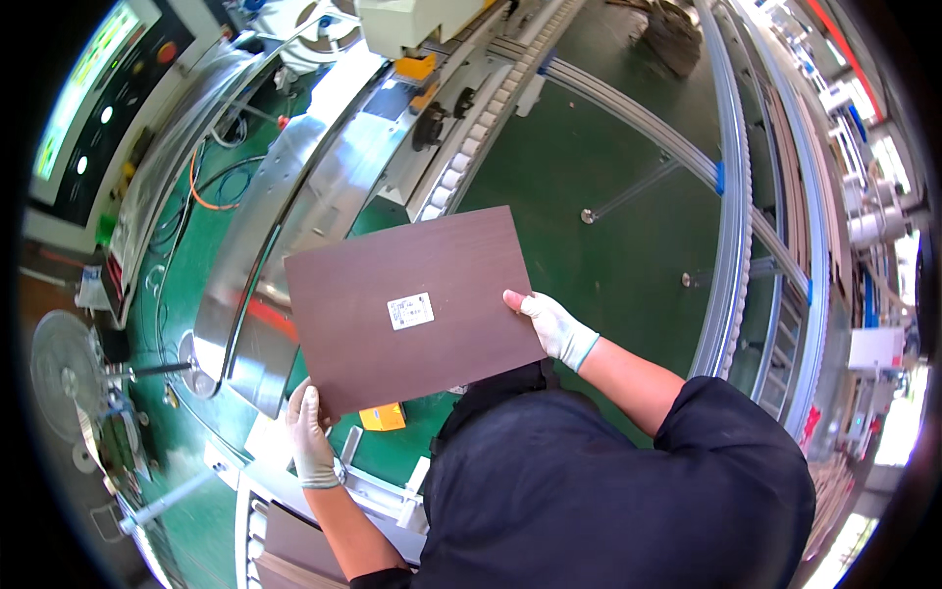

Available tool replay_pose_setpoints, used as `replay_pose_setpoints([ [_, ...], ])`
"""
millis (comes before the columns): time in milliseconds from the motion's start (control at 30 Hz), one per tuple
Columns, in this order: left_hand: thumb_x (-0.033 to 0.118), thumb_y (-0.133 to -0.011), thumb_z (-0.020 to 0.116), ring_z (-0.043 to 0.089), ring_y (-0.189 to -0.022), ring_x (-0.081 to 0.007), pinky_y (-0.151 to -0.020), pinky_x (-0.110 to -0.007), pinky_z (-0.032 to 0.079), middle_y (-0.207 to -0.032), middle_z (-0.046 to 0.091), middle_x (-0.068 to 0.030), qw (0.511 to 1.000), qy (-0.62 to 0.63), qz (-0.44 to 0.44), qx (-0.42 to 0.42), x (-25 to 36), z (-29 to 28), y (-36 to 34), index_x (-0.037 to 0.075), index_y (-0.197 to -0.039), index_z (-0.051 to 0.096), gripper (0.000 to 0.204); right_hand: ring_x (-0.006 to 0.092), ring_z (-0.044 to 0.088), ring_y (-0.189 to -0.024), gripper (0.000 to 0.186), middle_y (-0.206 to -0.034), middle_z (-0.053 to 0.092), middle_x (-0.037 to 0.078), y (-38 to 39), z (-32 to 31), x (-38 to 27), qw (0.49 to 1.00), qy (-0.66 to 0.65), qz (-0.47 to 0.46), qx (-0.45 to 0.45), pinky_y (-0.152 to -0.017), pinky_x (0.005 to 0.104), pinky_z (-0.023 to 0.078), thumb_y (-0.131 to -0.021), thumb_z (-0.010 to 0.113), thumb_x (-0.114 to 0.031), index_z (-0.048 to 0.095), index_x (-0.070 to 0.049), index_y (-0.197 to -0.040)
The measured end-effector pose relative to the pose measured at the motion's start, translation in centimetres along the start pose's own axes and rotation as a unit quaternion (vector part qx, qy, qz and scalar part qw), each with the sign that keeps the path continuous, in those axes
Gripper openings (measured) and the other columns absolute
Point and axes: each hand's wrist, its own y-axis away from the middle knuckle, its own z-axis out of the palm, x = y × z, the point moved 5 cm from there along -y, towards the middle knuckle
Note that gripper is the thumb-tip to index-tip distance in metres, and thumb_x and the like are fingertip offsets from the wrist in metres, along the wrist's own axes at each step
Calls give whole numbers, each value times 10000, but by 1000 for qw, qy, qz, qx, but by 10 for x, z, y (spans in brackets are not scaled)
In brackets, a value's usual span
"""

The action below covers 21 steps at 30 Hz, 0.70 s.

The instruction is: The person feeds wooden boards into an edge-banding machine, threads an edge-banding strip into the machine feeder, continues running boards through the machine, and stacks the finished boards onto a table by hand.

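My two hands hold a flat brown rectangular board (412, 257) tilted in front of my body, with a small white label (410, 310) near its middle. My left hand (312, 437), in a white glove, grips the lower left corner. My right hand (554, 329), gloved with the thumb tip bare, is closed on the right edge, thumb on the face. The fingers behind the board are hidden. A metal machine bed (245, 324) lies beside the board's left side, and a small orange-yellow part (383, 416) shows just below it.
A machine with a roller track (453, 175) runs away ahead; a control panel (108, 113) and a reel (69, 373) are at left. Aluminium conveyor rails (731, 294) curve along the right over a green floor (608, 255). More brown boards (292, 538) lie on rollers at lower left.
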Motion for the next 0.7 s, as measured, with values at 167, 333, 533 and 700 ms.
replay_pose_setpoints([
  [167, 303, -1049, 509, 614, -694, -109, -615, -221, 483, -827, 670, -58, 996, -85, -27, 19, 15, -28, -25, 1, -1150, 663, 353, 217, 638, -1037, 470, -1138, 643, 109, -18, 10, -3, 991, -133, -16, -5, -906, 390, 544, -945, 708, -312, 560, 17, -1246],
  [333, 153, -1001, 546, 636, -930, -204, -876, -314, 496, -1017, 687, -118, 941, -226, 178, 178, 11, -53, -84, -47, -1137, 655, 266, 223, 630, -1021, 388, -1139, 640, 92, -39, 34, -1, 981, -176, -50, 69, -898, 392, 541, -949, 696, -245, 574, -34, -1251],
  [533, 266, -965, 511, 666, -941, -328, -824, -433, 515, -1000, 707, -133, 814, -474, 150, 301, 22, -25, -116, 86, -1024, 690, 260, 231, 594, -1076, 401, -1152, 637, 78, -77, 75, -25, 977, -190, -28, 97, -937, 411, 502, -900, 733, -229, 600, -40, -1229],
  [700, 226, -958, 525, 667, -907, -351, -796, -459, 517, -977, 708, -130, 785, -510, 186, 299, 9, -35, -115, 67, -1007, 671, 222, 266, 604, -1091, 443, -1182, 628, 93, -100, 72, -56, 953, -242, -33, 182, -928, 439, 520, -866, 772, -272, 603, -64, -1219],
])
